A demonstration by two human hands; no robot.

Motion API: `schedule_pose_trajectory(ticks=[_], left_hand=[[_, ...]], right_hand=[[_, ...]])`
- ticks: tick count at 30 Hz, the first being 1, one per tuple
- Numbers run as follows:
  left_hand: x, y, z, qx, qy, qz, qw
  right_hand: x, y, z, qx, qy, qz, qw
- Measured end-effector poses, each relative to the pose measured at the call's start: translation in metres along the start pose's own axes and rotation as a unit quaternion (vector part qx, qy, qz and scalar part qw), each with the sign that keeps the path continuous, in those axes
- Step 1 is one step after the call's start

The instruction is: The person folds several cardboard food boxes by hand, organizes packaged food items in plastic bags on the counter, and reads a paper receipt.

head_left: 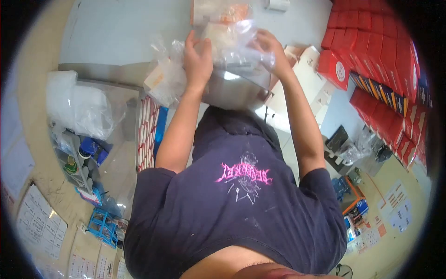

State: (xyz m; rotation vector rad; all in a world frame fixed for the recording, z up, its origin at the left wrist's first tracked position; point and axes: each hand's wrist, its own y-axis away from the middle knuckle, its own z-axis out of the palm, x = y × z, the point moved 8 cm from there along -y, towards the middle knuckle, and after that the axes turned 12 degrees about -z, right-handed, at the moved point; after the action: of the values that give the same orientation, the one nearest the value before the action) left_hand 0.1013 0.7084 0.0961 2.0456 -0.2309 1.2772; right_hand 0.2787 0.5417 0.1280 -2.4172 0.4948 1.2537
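Observation:
Both my hands are raised at the top middle, around a clear plastic bag (237,55). On the left side of the bag, my left hand (198,60) has its fingers apart, with the thumb pointing up. My right hand (271,51) is at the bag's right side, its fingers bent against the plastic; what they grip is hard to make out. More crumpled clear bags with pale contents (165,81) lie left of my left hand. Below the bag is a shiny grey metal surface (234,90). An orange and white packet (227,13) shows behind the bag.
Stacked red boxes (371,51) fill the upper right. White cardboard pieces (304,79) are near my right forearm. At left are wrapped white packs (79,104), a grey organizer (74,160) and a blue basket (103,227). Red and white boxes (147,132) stand beside my left forearm.

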Motion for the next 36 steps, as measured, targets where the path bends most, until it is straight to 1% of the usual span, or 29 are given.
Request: schedule_pose_trajectory(ticks=[1, 2, 3, 4, 5, 6, 7, 8, 9, 10, 12, 13, 15, 16, 17, 18, 19, 20, 21, 22, 23, 24, 25, 27, 29, 31, 33, 34, 36], left_hand=[[0.013, -0.006, -0.002, 0.006, 0.001, 0.010, 1.000], [0.017, -0.012, -0.006, 0.019, 0.023, -0.020, 0.999], [0.020, -0.019, -0.009, 0.031, 0.043, -0.052, 0.997], [0.023, -0.034, -0.007, 0.035, 0.041, -0.046, 0.998], [0.024, -0.053, -0.005, 0.060, 0.001, -0.027, 0.998], [0.024, -0.072, -0.003, 0.086, -0.041, -0.009, 0.995], [0.022, -0.090, -0.001, 0.090, -0.046, -0.006, 0.995], [0.017, -0.108, 0.000, 0.083, -0.030, -0.037, 0.995], [0.013, -0.125, 0.002, 0.076, -0.013, -0.067, 0.995], [0.021, -0.135, 0.003, 0.081, -0.014, -0.061, 0.995], [0.015, -0.146, 0.010, 0.053, 0.083, -0.184, 0.978], [0.016, -0.152, 0.011, 0.058, 0.082, -0.180, 0.978], [0.006, -0.162, 0.022, -0.001, 0.065, -0.153, 0.986], [-0.002, -0.168, 0.019, 0.002, 0.062, -0.154, 0.986], [-0.006, -0.172, 0.023, -0.051, 0.063, -0.168, 0.982], [-0.013, -0.172, 0.024, -0.076, 0.063, -0.179, 0.979], [-0.014, -0.169, 0.025, -0.101, 0.063, -0.189, 0.975], [0.005, -0.158, 0.024, -0.094, 0.106, -0.181, 0.973], [0.013, -0.153, 0.023, -0.087, 0.148, -0.174, 0.970], [0.004, -0.153, 0.020, -0.084, 0.148, -0.183, 0.968], [0.000, -0.155, 0.014, -0.078, 0.110, -0.153, 0.979], [-0.002, -0.155, 0.013, -0.074, 0.072, -0.121, 0.987], [0.001, -0.152, 0.014, -0.076, 0.072, -0.127, 0.986], [0.023, -0.142, 0.013, -0.083, 0.142, -0.112, 0.980], [0.022, -0.140, 0.011, -0.089, 0.144, -0.109, 0.980], [0.017, -0.140, 0.010, -0.096, 0.146, -0.102, 0.979], [0.014, -0.141, 0.011, -0.119, 0.156, -0.057, 0.979], [0.009, -0.142, 0.010, -0.118, 0.157, -0.058, 0.979], [0.014, -0.140, 0.004, -0.100, 0.135, 0.030, 0.985]], right_hand=[[-0.002, 0.004, -0.003, 0.022, 0.031, -0.028, 0.999], [-0.008, 0.002, -0.008, 0.045, 0.061, -0.055, 0.996], [-0.009, -0.001, -0.011, 0.049, 0.058, -0.062, 0.995], [-0.007, -0.005, -0.014, 0.055, 0.042, -0.039, 0.997], [-0.003, -0.010, -0.017, 0.062, 0.026, -0.013, 0.998], [-0.002, -0.017, -0.018, 0.066, 0.021, -0.015, 0.997], [0.002, -0.025, -0.018, 0.078, 0.021, 0.009, 0.997], [0.004, -0.035, -0.017, 0.089, 0.021, 0.034, 0.995], [0.001, -0.047, -0.015, 0.092, 0.015, 0.030, 0.995], [0.001, -0.059, -0.022, 0.163, -0.002, 0.072, 0.984], [-0.001, -0.086, -0.030, 0.233, -0.025, 0.108, 0.966], [-0.001, -0.104, -0.024, 0.218, -0.112, 0.102, 0.964], [0.023, -0.125, -0.003, 0.124, -0.109, 0.050, 0.985], [0.035, -0.134, 0.007, 0.078, -0.110, 0.022, 0.991], [0.035, -0.135, 0.019, 0.020, -0.018, -0.025, 0.999], [0.036, -0.132, 0.032, -0.040, 0.074, -0.070, 0.994], [0.032, -0.132, 0.034, -0.056, 0.070, -0.068, 0.994], [0.028, -0.132, 0.036, -0.071, 0.067, -0.065, 0.993], [0.016, -0.131, 0.027, -0.057, 0.023, -0.037, 0.997], [0.011, -0.125, 0.024, -0.043, -0.019, -0.004, 0.999], [0.012, -0.118, 0.026, -0.047, -0.021, 0.002, 0.999], [0.010, -0.114, 0.027, -0.053, -0.001, -0.021, 0.998], [0.007, -0.110, 0.028, -0.059, 0.019, -0.045, 0.997], [-0.006, -0.106, 0.024, -0.072, 0.003, -0.032, 0.997], [-0.010, -0.104, 0.025, -0.086, -0.010, -0.022, 0.996], [-0.011, -0.100, 0.027, -0.104, -0.009, -0.043, 0.994], [-0.012, -0.095, 0.027, -0.110, -0.002, -0.049, 0.993], [-0.013, -0.093, 0.028, -0.114, 0.005, -0.055, 0.992], [-0.017, -0.092, 0.029, -0.114, 0.012, -0.057, 0.992]])
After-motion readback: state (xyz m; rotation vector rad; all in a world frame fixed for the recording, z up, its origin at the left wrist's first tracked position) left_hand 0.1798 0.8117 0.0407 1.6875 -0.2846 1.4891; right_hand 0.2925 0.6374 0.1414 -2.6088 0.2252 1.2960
